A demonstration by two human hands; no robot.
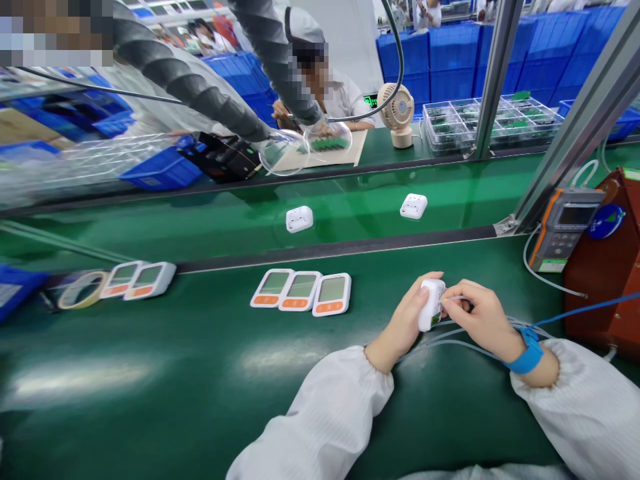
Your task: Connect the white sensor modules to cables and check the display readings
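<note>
My left hand (404,323) is closed around a small white electronic device (431,305), tilted on edge so that its back faces right. A bit of green shows at the lower edge of that back. At the device's right side my right hand (477,315) pinches what looks like a thin pale tube; its very tip is hidden by the fingers. A blue wrist strap (527,351) circles my right wrist. Pale tubes (457,343) run under this wrist along the table. To the left lie three white devices (332,294) with grey screens and orange strips, overlapping in a row.
Two similar devices (150,281) lie farther left beside a tape roll (83,291). White devices (299,219) rest face down on the green belt (350,220). A handheld meter (567,227) leans on a red-brown box (607,267) at right. Across the belt sits a co-worker (345,97).
</note>
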